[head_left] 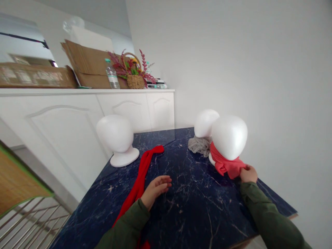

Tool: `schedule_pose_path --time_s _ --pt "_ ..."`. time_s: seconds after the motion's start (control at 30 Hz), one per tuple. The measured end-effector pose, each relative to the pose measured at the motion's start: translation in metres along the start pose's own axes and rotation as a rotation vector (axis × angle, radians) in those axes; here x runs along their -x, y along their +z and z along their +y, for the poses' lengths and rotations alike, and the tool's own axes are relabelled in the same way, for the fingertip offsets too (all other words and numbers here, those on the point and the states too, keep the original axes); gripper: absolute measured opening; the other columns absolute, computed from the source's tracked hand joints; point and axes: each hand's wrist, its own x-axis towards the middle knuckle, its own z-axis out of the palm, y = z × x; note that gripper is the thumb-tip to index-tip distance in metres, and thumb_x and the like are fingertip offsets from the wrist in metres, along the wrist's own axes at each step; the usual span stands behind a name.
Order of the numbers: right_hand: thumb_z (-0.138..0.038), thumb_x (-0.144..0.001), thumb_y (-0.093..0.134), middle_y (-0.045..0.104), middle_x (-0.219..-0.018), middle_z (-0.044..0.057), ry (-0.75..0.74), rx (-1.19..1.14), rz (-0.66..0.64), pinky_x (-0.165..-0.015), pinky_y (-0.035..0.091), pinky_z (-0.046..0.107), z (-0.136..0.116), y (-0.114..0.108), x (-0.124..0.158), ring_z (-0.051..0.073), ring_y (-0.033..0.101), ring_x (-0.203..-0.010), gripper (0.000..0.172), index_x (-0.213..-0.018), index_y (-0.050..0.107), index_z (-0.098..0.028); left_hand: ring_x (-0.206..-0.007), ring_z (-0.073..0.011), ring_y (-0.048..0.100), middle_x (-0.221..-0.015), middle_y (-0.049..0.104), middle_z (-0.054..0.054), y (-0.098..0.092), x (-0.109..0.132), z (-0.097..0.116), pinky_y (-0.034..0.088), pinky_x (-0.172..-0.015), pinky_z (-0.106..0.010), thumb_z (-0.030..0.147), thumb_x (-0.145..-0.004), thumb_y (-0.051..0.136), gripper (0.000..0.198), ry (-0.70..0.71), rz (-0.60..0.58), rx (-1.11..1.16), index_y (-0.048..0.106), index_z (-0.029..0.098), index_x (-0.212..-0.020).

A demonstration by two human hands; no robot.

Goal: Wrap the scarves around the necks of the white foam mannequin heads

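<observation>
My right hand pinches the end of a coral-pink scarf wrapped round the neck of a white foam mannequin head at the right of the dark blue marble table. My left hand hovers low over the tabletop with fingers stretched out, right beside a long red scarf that lies along the table. Behind the wrapped head stands a second white head with a grey scarf at its base. A third white head stands bare at the left.
A white sideboard runs along the left behind the table, carrying cardboard boxes, a water bottle and a wicker basket of flowers. A metal rack sits low at the left. A white wall stands on the right.
</observation>
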Motion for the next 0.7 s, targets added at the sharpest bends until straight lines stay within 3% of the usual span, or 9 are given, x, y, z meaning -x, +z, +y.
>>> schedule_pose_path --time_s 0.13,0.2,0.33,0.4,0.47,0.5,0.57,0.63,0.7 --pt "-0.025 -0.056 0.054 0.059 -0.072 0.009 0.029 0.168 -0.039 -0.066 0.041 0.035 -0.001 -0.013 -0.006 0.023 0.053 -0.069 0.034 -0.086 0.063 -0.011 -0.103 -0.0245 0.051 -0.108 0.057 -0.012 -0.043 -0.007 0.005 0.034 -0.095 -0.039 0.033 -0.070 0.052 0.039 0.259 0.446 -0.832 0.054 0.014 -0.104" --pt "-0.026 -0.058 0.053 0.059 -0.074 0.010 -0.019 0.238 -0.122 -0.068 0.041 0.035 0.000 -0.016 -0.004 0.024 0.053 -0.072 0.035 -0.089 0.063 -0.012 -0.108 -0.0275 0.048 -0.113 0.054 -0.016 -0.067 -0.009 0.002 0.034 -0.095 -0.041 0.033 -0.069 0.052 0.048 0.195 0.574 -1.146 0.050 0.010 -0.111" --pt "-0.031 -0.058 0.053 0.055 -0.099 0.019 -0.284 0.330 -0.110 -0.079 0.039 0.043 -0.006 -0.016 0.022 0.034 0.048 -0.095 0.060 -0.111 0.051 -0.003 -0.102 -0.0309 0.053 -0.107 0.057 -0.021 -0.094 -0.007 -0.006 0.039 -0.089 -0.042 0.021 -0.070 0.048 0.045 -0.083 0.569 -1.313 0.050 0.004 -0.112" --pt "-0.034 -0.057 0.056 0.041 -0.118 0.025 -0.479 0.299 0.026 -0.088 0.031 0.050 -0.018 -0.018 0.051 0.039 0.035 -0.111 0.074 -0.121 0.040 0.000 -0.101 -0.0262 0.055 -0.107 0.059 -0.017 -0.094 -0.006 -0.007 0.040 -0.090 -0.037 0.012 -0.069 0.043 0.042 -0.076 0.553 -1.298 0.052 0.007 -0.110" --pt "-0.034 -0.063 0.054 0.034 -0.126 0.022 -0.651 0.163 0.007 -0.093 0.028 0.050 -0.035 -0.021 0.088 0.036 0.030 -0.117 0.067 -0.122 0.040 -0.004 -0.100 -0.0215 0.055 -0.108 0.059 -0.013 -0.085 -0.007 -0.006 0.040 -0.090 -0.032 0.009 -0.069 0.042 0.042 -0.041 0.549 -1.283 0.052 0.010 -0.110" --pt "-0.034 -0.067 0.052 0.040 -0.122 0.019 -0.693 0.064 -0.122 -0.092 0.030 0.048 -0.045 -0.020 0.109 0.033 0.035 -0.114 0.059 -0.119 0.044 -0.008 -0.100 -0.0204 0.055 -0.109 0.059 -0.012 -0.078 -0.008 -0.006 0.040 -0.091 -0.031 0.010 -0.069 0.042 0.042 -0.005 0.545 -1.270 0.052 0.011 -0.110" --pt "-0.039 -0.075 0.045 0.051 -0.108 0.014 -0.603 -0.145 -0.602 -0.083 0.040 0.040 -0.066 -0.012 0.149 0.025 0.049 -0.099 0.043 -0.110 0.050 -0.014 -0.100 -0.0200 0.055 -0.109 0.059 -0.010 -0.060 -0.010 -0.006 0.040 -0.091 -0.032 0.012 -0.069 0.043 0.041 0.117 0.513 -1.226 0.052 0.012 -0.110" --pt "-0.049 -0.079 0.038 0.055 -0.099 0.013 -0.223 -0.311 -1.134 -0.070 0.046 0.034 -0.089 0.005 0.182 0.020 0.055 -0.083 0.047 -0.107 0.051 -0.014 -0.099 -0.0203 0.055 -0.107 0.060 -0.010 -0.035 -0.010 -0.010 0.041 -0.091 -0.035 0.012 -0.069 0.043 0.041 0.282 0.432 -1.161 0.053 0.013 -0.109" --pt "-0.059 -0.078 0.033 0.057 -0.093 0.011 0.225 -0.458 -1.432 -0.066 0.045 0.031 -0.110 0.031 0.201 0.016 0.057 -0.075 0.056 -0.107 0.050 -0.013 -0.096 -0.0199 0.055 -0.103 0.060 -0.009 -0.007 -0.005 -0.015 0.042 -0.088 -0.037 0.010 -0.066 0.043 0.043 0.432 0.280 -1.096 0.053 0.015 -0.107"
